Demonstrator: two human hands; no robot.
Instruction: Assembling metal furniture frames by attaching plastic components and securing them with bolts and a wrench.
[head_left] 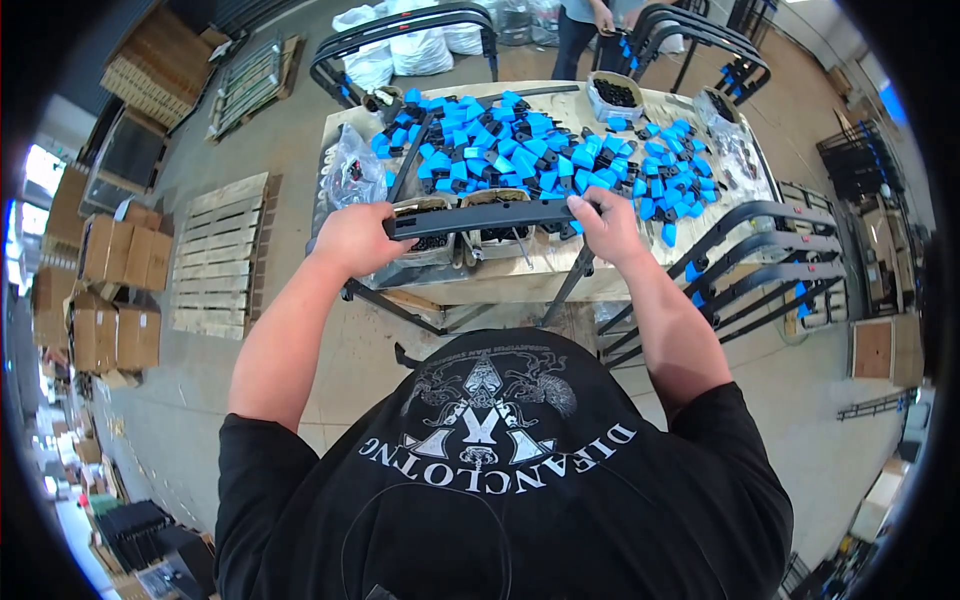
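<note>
A black metal tube frame (480, 219) is held level in front of me at the near edge of the table, its legs slanting down below. My left hand (350, 241) is wrapped round the bar's left end. At the other end, my right hand (608, 228) grips the bar with the thumb on top. Beyond it, a big heap of blue-and-black plastic pieces (520, 150) covers the tabletop. Just behind the bar, partly hidden by it, stand two boxes of small black parts, a left box (425, 257) and a right box (497, 246).
The wooden-topped table (470, 290) also bears a clear plastic bag (355, 180) and a tub of black parts (615, 95). Curved black frames (770, 240) stand at the right. A person (590, 25) works across the table. Left lie a wooden pallet (215, 260) and cardboard boxes (125, 250).
</note>
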